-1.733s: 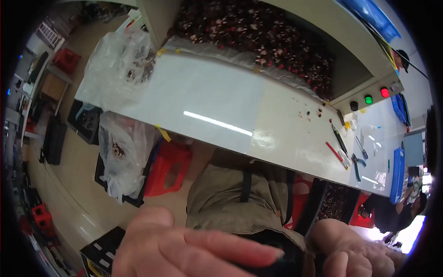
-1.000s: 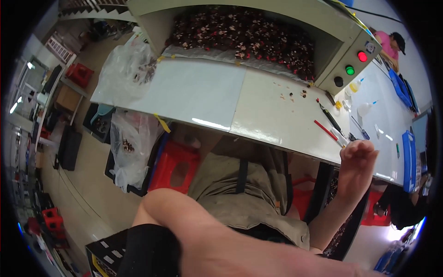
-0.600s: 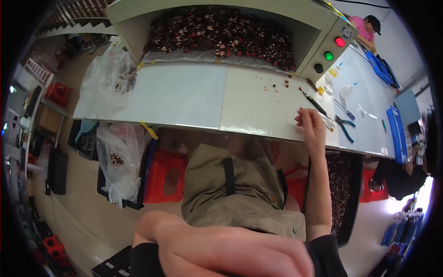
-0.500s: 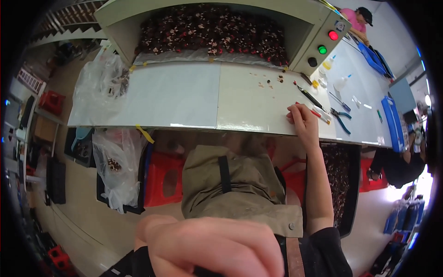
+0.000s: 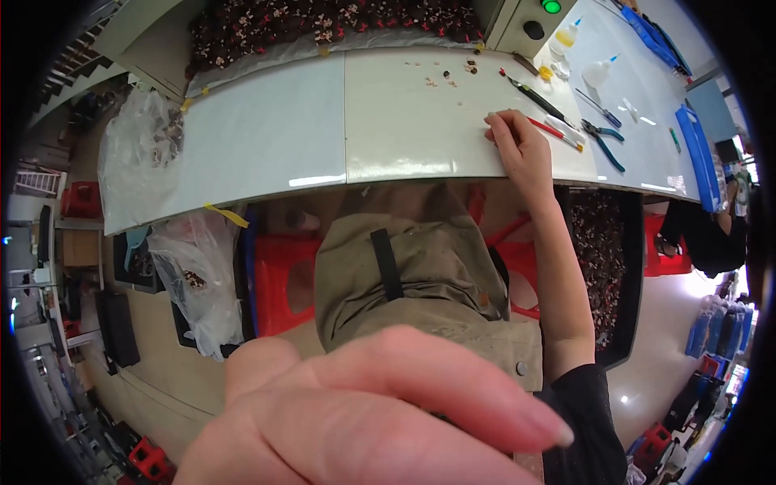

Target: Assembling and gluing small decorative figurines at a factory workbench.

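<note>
Across the upper half of the view runs a long, smooth, pale grey worktable (image 5: 267,137) with a glossy top and a bowed front edge. Close under the camera, the left hand (image 5: 364,420) fills the lower part of the view, blurred, fingers lying together and stretched to the right; whether it holds anything cannot be told. Below the table edge lies the rough khaki cloth (image 5: 420,275) of the person's lap, crossed by a dark strap. At the left hang crinkled clear plastic bags (image 5: 198,279). The right hand (image 5: 521,145) rests on the tabletop, fingers curled narrow, touching the surface just beside a thin red-handled tool (image 5: 554,133). Nearby lie blue-handled pliers (image 5: 602,137) and small brown crumbs (image 5: 449,77).
</note>
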Tool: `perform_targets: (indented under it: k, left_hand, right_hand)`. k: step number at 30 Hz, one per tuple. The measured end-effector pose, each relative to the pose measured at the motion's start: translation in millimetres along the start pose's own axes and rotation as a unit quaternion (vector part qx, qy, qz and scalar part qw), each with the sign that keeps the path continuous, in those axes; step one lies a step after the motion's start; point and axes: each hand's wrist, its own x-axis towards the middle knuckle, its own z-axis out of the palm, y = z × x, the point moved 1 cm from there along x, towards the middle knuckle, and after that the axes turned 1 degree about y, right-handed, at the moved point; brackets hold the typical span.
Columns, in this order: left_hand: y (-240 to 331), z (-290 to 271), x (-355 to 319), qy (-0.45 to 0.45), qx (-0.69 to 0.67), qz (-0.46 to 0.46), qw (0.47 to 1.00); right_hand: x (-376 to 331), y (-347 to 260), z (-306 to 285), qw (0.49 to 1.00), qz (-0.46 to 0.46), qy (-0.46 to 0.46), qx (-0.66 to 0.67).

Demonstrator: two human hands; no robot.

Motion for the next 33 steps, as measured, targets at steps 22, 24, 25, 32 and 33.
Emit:
perform_targets:
  k: [22, 24, 25, 32, 33]
  left_hand:
    - [-150, -180, 249, 0.131, 0.426, -0.116, 0.888]
    - [-170, -218, 283, 0.106, 0.477, -0.079, 0.869]
    - [-174, -228, 299, 0.081, 0.526, -0.045, 0.846]
    - [-236, -257, 358, -0.073, 0.685, 0.169, 0.705]
    - [-233, -251, 361, -0.058, 0.665, 0.095, 0.738]
  right_hand:
    - [25, -8, -15, 0.992, -0.101, -0.056, -0.056]
    - [27, -9, -16, 0.990, -0.103, -0.059, -0.069]
    - [27, -12, -17, 0.989, -0.103, -0.064, -0.080]
    - [26, -8, -15, 0.989, -0.093, -0.053, -0.105]
    - [27, -8, -16, 0.988, -0.096, -0.046, -0.112]
